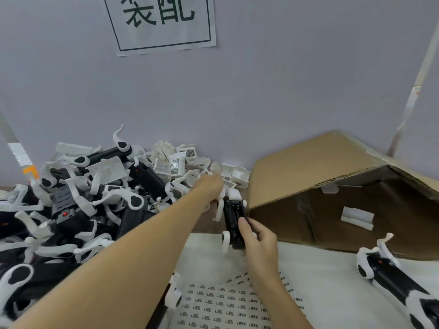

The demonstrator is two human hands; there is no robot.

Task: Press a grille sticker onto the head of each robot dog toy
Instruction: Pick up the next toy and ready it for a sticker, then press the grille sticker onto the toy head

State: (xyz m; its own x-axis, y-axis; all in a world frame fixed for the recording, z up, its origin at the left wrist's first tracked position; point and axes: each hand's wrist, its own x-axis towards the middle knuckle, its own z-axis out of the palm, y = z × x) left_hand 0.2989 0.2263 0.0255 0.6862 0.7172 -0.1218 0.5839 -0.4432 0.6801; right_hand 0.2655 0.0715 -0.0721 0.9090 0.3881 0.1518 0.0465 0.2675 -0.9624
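My right hand [257, 242] grips the black body of a robot dog toy [234, 217], held belly up with its white head [234, 193] pointing away from me. My left hand [212, 186] reaches far forward to that head; it is blurred and its fingers are hidden, so its hold cannot be made out. A sticker sheet [221, 302] with rows of small grille stickers lies on the white cloth below my arms. Another black and white robot dog [392, 279] lies at the lower right.
A big heap of robot dogs [78, 205] fills the left side, with loose white head parts [180, 162] piled against the wall. An open cardboard box [332, 193] lies on its side at the right. A paper sign [161, 22] hangs on the wall.
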